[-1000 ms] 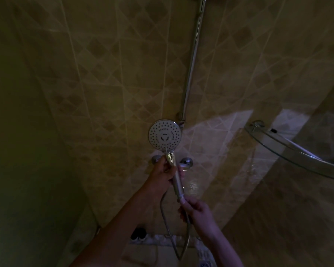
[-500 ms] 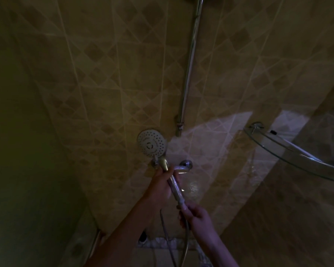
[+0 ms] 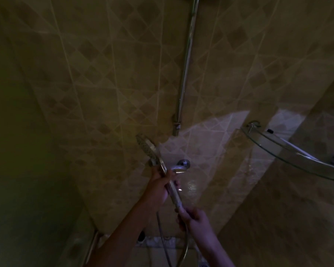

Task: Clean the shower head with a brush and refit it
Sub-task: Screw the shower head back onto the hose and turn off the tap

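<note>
Two hands: left hand (image 3: 158,189) grips shower head (image 3: 148,149) handle; right hand (image 3: 194,218) grips hose (image 3: 162,234) end.
Writing: none legible.
Three o'clock: glass shelf (image 3: 289,151).

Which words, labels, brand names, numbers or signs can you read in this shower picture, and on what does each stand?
None can be read. The round chrome shower head, its handle held by the left hand and right hand, shows no legible marking; the picture is dim and blurred.

Glossy chrome shower head (image 3: 149,149), shiny metal rail (image 3: 185,70), glass shelf (image 3: 289,151).
</note>
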The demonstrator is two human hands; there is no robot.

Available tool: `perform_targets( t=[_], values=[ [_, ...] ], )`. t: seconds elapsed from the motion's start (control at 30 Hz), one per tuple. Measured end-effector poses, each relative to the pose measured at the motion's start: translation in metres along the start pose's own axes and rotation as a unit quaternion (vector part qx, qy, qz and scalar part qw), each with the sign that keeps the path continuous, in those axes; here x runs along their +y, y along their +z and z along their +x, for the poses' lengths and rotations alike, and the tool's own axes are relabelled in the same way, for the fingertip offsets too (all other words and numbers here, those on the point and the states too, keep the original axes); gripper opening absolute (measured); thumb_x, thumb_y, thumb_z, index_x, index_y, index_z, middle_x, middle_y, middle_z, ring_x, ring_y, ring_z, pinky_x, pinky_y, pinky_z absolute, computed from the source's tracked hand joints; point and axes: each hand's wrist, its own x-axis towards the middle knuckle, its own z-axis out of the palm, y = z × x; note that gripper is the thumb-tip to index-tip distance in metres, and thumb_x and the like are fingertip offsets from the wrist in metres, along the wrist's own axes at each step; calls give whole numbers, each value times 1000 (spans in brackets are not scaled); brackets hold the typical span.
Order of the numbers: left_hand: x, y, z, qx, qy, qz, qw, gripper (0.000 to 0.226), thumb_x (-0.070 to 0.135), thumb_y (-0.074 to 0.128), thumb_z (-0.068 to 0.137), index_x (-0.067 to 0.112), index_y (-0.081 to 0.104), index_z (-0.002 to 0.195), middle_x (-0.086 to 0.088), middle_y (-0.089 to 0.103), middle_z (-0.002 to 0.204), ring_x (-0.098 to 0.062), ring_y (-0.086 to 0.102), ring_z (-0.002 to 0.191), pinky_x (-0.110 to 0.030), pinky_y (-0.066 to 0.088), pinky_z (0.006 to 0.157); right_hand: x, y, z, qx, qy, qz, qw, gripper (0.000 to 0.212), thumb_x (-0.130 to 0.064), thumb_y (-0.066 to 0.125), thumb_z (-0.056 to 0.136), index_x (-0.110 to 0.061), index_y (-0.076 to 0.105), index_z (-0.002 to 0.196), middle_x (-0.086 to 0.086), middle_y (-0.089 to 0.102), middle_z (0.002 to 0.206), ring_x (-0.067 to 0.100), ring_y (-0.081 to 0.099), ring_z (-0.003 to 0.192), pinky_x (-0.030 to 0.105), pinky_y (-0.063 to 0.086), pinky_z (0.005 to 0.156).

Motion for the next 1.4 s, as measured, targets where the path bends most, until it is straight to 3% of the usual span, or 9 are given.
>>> perform_targets(
  t=[0.17,0.3,0.4,0.6,0.7,0.77,1.0,1.13,1.4],
  values=[
    [1,-1,-5,8,3,5,1000,17,-3,42,96,10,49,103,-8,62,75,-18,63,58,-35,57,57,1,-7,3,21,1,-13,1000,18,-12,54,94,-2,60,79,-2,44,51,9,38,47,17,31,44],
    [8,-7,-4,-4,2,33,999,18,-8,41,93,0,56,89,-9,68,68,-16,69,61,-26,57,60,2,-11,3,28,-1,-32,999,21,-14,55,93,-6,60,74,-2,45,53,10,38,50,18,31,45],
    [9,-10,-3,-16,-1,46,999,18,-9,43,93,-2,59,89,-9,71,74,-16,71,67,-24,57,64,3,-12,3,31,0,-50,998,29,-15,55,94,8,60,78,2,45,57,11,40,52,18,32,47],
    [6,-9,-2,-21,-8,-11,1000,19,-3,38,96,0,57,95,-17,68,77,-29,68,73,-40,56,75,-1,-8,0,27,25,-37,999,22,-13,53,95,1,64,82,3,49,56,10,41,48,17,33,44],
    [4,-2,-2,-26,-17,-64,997,17,11,47,94,9,63,86,-14,60,69,-25,60,65,-37,51,65,-2,-3,-2,22,25,-35,999,23,-12,50,96,1,63,81,5,48,58,11,42,47,18,34,45],
    [4,4,-1,4,3,-23,1000,11,17,53,92,12,59,84,-7,54,59,-16,54,52,-30,49,51,-4,0,-3,18,25,-32,999,24,-12,51,96,1,63,81,6,48,58,11,41,48,19,34,45],
    [2,6,-1,28,32,22,999,9,3,49,94,10,44,92,-5,51,50,-13,48,38,-22,41,39,-1,5,-7,9,47,-15,999,24,-13,51,96,5,65,90,4,54,60,7,47,49,16,38,47],
    [2,1,0,34,22,-23,999,17,7,50,95,10,45,111,-8,62,64,-19,57,51,-27,47,46,-2,7,-9,12,54,-7,998,25,-14,51,96,6,65,89,5,55,61,5,48,48,15,39,47],
    [0,-6,-3,54,12,7,998,9,11,54,93,13,61,99,-6,66,85,-17,61,75,-30,51,70,-4,10,-11,18,44,-26,999,30,-16,51,96,11,63,90,4,54,60,9,47,52,16,39,49]
  ],
)
